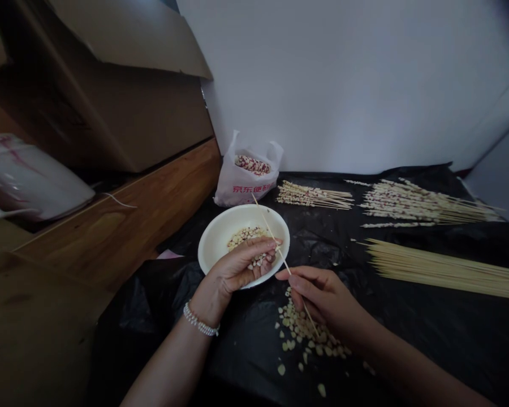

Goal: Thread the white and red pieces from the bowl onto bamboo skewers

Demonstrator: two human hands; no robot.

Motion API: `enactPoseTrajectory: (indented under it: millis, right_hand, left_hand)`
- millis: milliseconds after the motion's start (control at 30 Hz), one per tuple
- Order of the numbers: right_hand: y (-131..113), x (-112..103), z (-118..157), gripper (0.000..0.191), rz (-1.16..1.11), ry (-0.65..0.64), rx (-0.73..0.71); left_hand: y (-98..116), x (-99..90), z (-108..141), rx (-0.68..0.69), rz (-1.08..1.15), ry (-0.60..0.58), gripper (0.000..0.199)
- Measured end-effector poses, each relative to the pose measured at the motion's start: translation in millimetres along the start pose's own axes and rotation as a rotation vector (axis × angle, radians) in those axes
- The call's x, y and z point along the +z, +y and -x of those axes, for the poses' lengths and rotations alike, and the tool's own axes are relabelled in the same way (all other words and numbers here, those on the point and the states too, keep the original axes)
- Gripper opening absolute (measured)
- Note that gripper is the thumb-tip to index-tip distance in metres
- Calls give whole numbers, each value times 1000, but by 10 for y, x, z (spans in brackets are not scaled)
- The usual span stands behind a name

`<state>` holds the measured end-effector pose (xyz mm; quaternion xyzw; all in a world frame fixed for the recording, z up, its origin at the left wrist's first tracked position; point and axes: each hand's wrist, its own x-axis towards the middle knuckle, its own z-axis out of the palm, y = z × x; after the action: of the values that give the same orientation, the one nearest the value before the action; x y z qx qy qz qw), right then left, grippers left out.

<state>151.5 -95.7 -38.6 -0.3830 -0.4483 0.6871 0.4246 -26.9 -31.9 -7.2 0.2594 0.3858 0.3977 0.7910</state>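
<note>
My left hand (248, 263), a beaded bracelet (199, 321) on its wrist, is over the right part of a white bowl (212, 237). Several small pale pieces lie in its curled palm, and its thumb and fingertip pinch a small piece against a thin stick (265, 220). The stick slants from the bowl's far side down to the right. My right hand (318, 291) holds it lower down between thumb and fingers. Small pale and reddish pieces (241, 234) lie in the bowl. Beneath my right hand, loose pale pieces (297, 328) are scattered on black plastic sheeting (246, 350).
Behind the bowl stands a white plastic bag (241, 189) of red and white pieces. Threaded sticks lie in a small bundle (309, 195) and a larger one (411, 203); bare sticks (445, 268) lie at right. A cardboard box (152, 113) and wooden board (152, 209) flank the left.
</note>
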Motion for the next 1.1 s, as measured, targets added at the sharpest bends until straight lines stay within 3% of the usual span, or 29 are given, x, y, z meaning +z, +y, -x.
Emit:
enactPoseTrajectory:
  millis: [133, 233, 333, 400, 500, 633, 767, 933, 1100]
  right_hand:
    - [-16, -50, 7, 29, -43, -18, -24]
    - [-11, -78, 28, 27, -72, -43, -7]
    - [12, -74, 53, 25, -80, -84, 25]
    - [32, -61, 62, 25, -69, -108, 46]
    - [57, -42, 62, 26, -40, -134, 66]
    - [83, -32, 59, 30, -17, -140, 85]
    - [98, -28, 61, 31, -5, -166, 87]
    - [84, -6, 72, 30, 23, -195, 98]
    - [85, 1, 80, 30, 9, -215, 151]
  left_hand:
    - [8, -6, -11, -23, 66, -17, 20]
    - [63, 12, -30, 9, 277, 8, 41]
    - [140, 23, -33, 59, 437, 142, 73]
    - [180, 34, -22, 74, 486, 241, 82]
    - [209, 49, -15, 97, 522, 274, 74]
    - [207, 15, -64, 100, 586, 225, 52]
    - [201, -53, -103, 99, 662, 197, 44]
    - [201, -91, -100, 124, 509, 222, 38]
    - [196, -72, -114, 121, 399, 242, 46]
